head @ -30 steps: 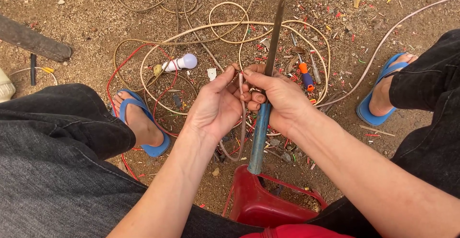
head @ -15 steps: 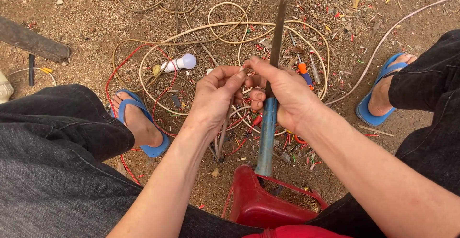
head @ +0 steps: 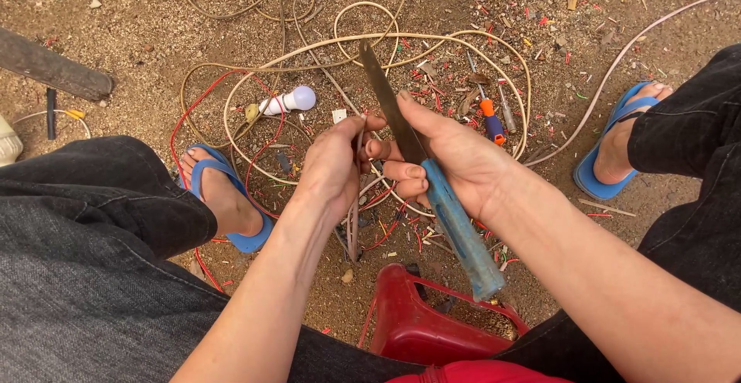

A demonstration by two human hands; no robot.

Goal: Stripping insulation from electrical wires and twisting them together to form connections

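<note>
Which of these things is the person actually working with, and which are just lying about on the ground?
In use:
left hand pinching a thin wire
right hand gripping a knife with a blue handle

Lying about:
bulb
screwdriver with an orange grip
tan cable loops
red wires
red stool

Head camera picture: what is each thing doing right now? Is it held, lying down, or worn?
Left hand: closed, pinching a thin wire.
Thin wire: held, hanging down from the fingers.
Right hand: gripping the knife.
Knife: held, blade pointing away, blue handle toward the person.
Light bulb: lying on the ground, unlit.
Beige cable: loose loops on the dirt.
Screwdriver: lying on the ground.
Blue sandals: worn on both feet.
</note>
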